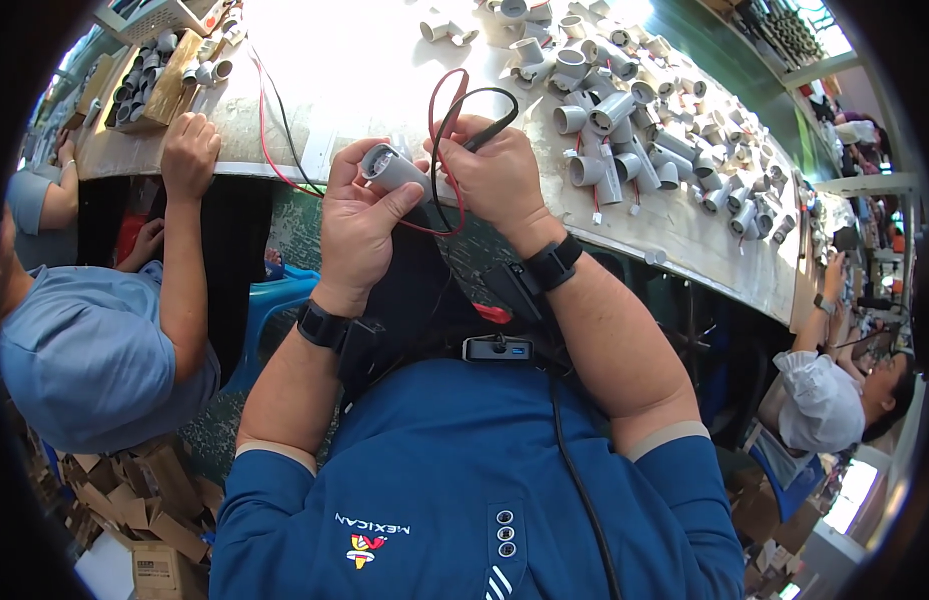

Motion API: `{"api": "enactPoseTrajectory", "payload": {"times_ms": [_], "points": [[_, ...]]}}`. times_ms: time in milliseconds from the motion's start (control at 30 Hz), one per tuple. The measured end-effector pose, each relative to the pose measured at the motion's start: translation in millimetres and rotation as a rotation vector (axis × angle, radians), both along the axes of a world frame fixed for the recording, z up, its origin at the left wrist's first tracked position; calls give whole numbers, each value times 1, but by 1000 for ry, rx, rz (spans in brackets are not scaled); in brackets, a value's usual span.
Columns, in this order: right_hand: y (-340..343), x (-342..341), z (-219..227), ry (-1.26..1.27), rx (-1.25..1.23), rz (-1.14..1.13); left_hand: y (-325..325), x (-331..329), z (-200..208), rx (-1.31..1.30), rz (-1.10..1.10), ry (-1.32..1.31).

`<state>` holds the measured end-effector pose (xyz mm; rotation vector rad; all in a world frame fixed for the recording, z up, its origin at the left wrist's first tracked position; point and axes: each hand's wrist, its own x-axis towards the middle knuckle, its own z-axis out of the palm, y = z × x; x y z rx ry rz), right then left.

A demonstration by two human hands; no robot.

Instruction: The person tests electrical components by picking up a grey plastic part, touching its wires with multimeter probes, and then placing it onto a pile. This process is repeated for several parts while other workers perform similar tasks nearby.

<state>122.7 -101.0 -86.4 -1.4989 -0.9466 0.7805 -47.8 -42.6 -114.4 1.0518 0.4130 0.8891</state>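
Observation:
My left hand [353,225] is closed round a short grey plastic tube housing [410,178], its open end tilted up and showing parts inside. Close beside it, my right hand [495,185] pinches a black test probe [493,132], with fingers bent near the housing's far end. A black lead and a red lead [434,100] loop between the two hands. Both leads also run back across the table edge on the left. My right fingertips are partly hidden, so whether the probe tip touches the housing cannot be made out.
Many grey tube housings [610,115] with short wires lie piled on the worktable [720,255]. At left stand a wooden box [175,80] of grey parts and a basket [163,20]. A co-worker [95,340] sits close on my left, another person [825,400] at right. Cartons [155,500] lie behind.

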Motion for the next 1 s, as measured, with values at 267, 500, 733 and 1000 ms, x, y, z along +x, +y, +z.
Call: {"api": "enactPoseTrajectory", "payload": {"times_ms": [267,500,733,1000], "points": [[1,0,-1,22,-11,-27,0,1,1,4,-2,5],[2,1,-8,-22,16,-60,2,4,-3,14,-22,-37],[1,-2,-11,14,93,-16,4,-3,-1,25,-7,-1],[-2,0,-10,25,59,-27,2,2,2,15,-42,-8]]}}
